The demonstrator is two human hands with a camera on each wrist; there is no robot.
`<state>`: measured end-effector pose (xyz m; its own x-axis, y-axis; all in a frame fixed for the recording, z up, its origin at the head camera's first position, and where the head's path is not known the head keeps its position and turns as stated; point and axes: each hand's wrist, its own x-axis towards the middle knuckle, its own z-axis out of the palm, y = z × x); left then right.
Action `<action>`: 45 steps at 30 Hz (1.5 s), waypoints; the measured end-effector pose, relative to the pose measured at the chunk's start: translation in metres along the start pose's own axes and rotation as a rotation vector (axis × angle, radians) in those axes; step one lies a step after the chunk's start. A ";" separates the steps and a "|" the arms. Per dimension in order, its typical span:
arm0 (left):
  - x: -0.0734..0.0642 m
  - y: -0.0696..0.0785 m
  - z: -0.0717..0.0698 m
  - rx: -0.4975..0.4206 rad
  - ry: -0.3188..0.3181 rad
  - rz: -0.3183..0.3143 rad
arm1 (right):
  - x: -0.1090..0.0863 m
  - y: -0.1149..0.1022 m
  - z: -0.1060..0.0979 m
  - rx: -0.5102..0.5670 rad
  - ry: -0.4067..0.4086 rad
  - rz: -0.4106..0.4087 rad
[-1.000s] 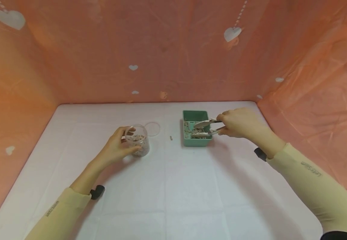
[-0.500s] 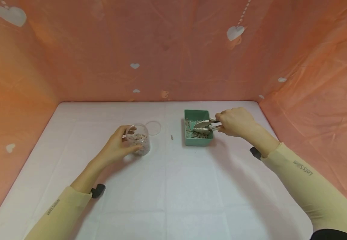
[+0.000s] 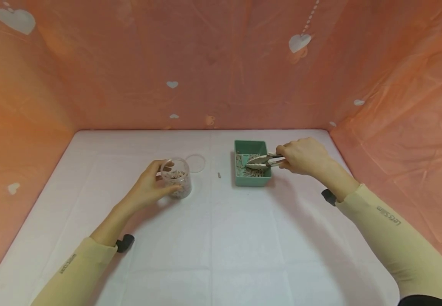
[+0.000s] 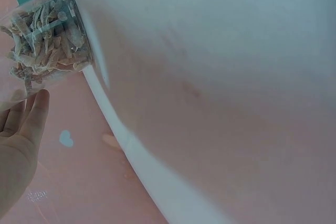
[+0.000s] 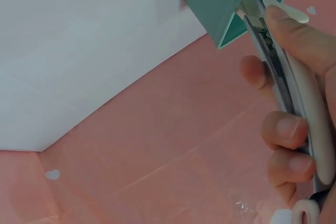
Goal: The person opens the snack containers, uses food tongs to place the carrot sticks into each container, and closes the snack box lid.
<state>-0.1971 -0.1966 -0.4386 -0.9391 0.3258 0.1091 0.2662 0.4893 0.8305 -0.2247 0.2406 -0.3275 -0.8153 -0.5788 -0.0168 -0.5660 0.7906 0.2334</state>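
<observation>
My left hand holds a clear plastic jar upright on the table, thumb in front and fingers behind. In the left wrist view the jar shows many small dry, greyish-brown pieces inside. My right hand grips a pair of tongs with pale handle covers. Their tips reach into a green rectangular box, close together among similar brown pieces on its floor. In the right wrist view, the box wall hides the tips.
A clear round lid lies behind the jar. One loose brown piece sits on the white tabletop between jar and box. An orange-pink cloth with hearts hangs around the back and sides.
The tongs' arms have come closer together inside the green box. The right hand has shifted only slightly. The left hand and jar keep their place.
</observation>
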 end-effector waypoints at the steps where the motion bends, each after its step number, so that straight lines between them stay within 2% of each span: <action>1: 0.000 0.000 0.000 -0.001 0.001 0.001 | -0.001 0.000 0.000 0.002 0.002 0.000; 8: 0.000 0.002 0.001 -0.004 -0.003 -0.009 | -0.007 0.008 -0.001 0.050 0.020 0.007; 16: -0.001 0.004 -0.001 -0.017 -0.011 -0.035 | -0.018 0.018 0.000 0.103 0.114 0.029; 24: -0.001 0.003 0.000 -0.009 -0.009 -0.023 | -0.022 0.019 0.003 0.095 0.153 0.029; 30: 0.000 0.002 0.000 -0.005 -0.002 -0.021 | -0.023 0.019 -0.006 0.090 0.188 0.043; 39: 0.000 0.000 -0.001 -0.021 -0.010 -0.029 | -0.017 0.009 -0.022 0.124 0.303 0.054; 43: 0.000 0.001 -0.001 -0.017 -0.010 -0.023 | -0.008 -0.003 -0.025 0.149 0.398 0.018; 45: 0.000 0.001 -0.001 -0.015 -0.011 -0.018 | -0.003 -0.009 -0.027 0.176 0.414 0.000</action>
<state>-0.1969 -0.1970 -0.4376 -0.9414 0.3256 0.0880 0.2458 0.4835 0.8401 -0.2136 0.2299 -0.3037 -0.7178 -0.5820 0.3822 -0.6077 0.7916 0.0639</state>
